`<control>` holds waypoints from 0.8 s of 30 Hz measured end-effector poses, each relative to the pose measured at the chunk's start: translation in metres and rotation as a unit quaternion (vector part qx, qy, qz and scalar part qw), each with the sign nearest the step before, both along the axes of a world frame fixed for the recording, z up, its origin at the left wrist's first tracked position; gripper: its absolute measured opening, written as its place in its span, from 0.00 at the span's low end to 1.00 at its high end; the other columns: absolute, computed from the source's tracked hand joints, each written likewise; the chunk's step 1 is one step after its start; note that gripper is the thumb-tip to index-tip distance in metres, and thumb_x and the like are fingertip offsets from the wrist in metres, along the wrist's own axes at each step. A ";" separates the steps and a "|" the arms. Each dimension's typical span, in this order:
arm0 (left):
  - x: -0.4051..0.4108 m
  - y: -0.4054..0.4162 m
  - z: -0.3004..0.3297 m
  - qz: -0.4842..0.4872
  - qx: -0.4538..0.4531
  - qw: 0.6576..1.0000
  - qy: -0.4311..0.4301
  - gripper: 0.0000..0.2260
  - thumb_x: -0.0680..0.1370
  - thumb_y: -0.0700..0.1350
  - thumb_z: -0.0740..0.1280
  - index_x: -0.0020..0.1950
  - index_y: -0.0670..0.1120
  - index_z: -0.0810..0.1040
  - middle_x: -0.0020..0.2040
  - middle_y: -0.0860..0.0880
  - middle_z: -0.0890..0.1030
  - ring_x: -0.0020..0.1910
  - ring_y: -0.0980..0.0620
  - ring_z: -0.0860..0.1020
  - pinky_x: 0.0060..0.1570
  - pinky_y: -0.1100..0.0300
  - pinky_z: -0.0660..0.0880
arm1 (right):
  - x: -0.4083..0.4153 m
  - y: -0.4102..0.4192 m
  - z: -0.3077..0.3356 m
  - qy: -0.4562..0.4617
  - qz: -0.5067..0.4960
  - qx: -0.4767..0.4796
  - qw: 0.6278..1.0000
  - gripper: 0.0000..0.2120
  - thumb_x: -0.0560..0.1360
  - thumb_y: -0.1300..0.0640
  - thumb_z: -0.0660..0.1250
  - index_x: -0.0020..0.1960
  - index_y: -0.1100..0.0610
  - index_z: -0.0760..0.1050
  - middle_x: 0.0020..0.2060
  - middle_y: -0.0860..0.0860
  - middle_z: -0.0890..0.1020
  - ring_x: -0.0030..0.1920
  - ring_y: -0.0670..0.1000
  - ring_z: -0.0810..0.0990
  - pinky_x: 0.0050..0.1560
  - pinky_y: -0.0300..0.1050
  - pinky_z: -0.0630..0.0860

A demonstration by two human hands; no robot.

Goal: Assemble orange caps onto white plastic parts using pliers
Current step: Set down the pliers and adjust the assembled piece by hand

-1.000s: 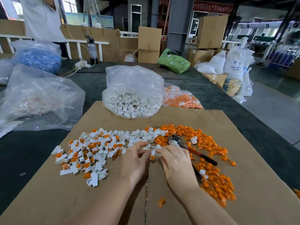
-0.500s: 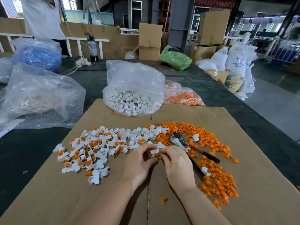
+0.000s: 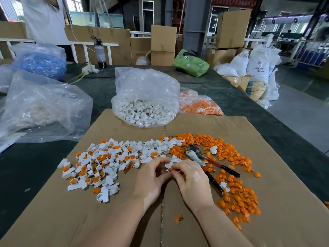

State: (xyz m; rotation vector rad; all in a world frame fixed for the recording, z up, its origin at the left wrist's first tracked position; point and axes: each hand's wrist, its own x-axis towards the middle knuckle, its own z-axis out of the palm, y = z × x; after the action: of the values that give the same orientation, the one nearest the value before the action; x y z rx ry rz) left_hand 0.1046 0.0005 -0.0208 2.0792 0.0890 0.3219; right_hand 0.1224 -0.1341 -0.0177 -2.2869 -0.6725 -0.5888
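Pinched between left hand (image 3: 153,177) and right hand (image 3: 191,180): one white part (image 3: 169,165) with an orange cap (image 3: 170,169), both grips narrow. Just right of that part, pliers (image 3: 204,162) lying unheld, handles trailing away rightward, nearer the right hand.

Dim warehouse, stacked cardboard boxes (image 3: 163,42), grey pillar (image 3: 195,24), concrete floor (image 3: 302,113)
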 end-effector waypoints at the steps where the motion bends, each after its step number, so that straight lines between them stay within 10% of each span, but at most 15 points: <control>1: 0.000 0.000 -0.001 0.002 0.011 1.000 -0.004 0.13 0.73 0.44 0.72 0.56 0.54 0.78 0.43 0.52 0.79 0.43 0.57 0.76 0.42 0.72 0.71 | 0.000 0.000 0.000 -0.004 0.002 -0.003 1.000 0.05 0.68 0.66 0.75 0.42 0.59 0.82 0.38 0.49 0.82 0.41 0.50 0.80 0.45 0.38 0.75; 17: -0.004 -0.008 0.001 0.015 0.101 0.994 -0.024 0.13 0.75 0.46 0.70 0.59 0.51 0.77 0.49 0.58 0.79 0.43 0.65 0.72 0.43 0.82 0.65 | 0.001 0.003 -0.002 -0.039 -0.022 -0.011 0.999 0.05 0.67 0.67 0.75 0.39 0.60 0.80 0.35 0.52 0.81 0.38 0.53 0.79 0.39 0.44 0.77; 24: 0.002 -0.003 0.000 0.148 0.066 0.987 0.019 0.12 0.79 0.39 0.62 0.60 0.49 0.78 0.50 0.56 0.69 0.52 0.58 0.71 0.50 0.75 0.65 | 0.005 0.002 -0.009 -0.040 -0.228 -0.039 0.972 0.12 0.64 0.70 0.75 0.45 0.59 0.82 0.41 0.53 0.81 0.43 0.59 0.79 0.45 0.55 0.74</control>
State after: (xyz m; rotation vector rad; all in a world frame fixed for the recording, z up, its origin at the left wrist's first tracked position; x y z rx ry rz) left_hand 0.1062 -0.0022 -0.0210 2.2056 0.4125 0.4787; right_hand 0.1278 -0.1322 -0.0271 -2.5162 -0.2014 -0.8840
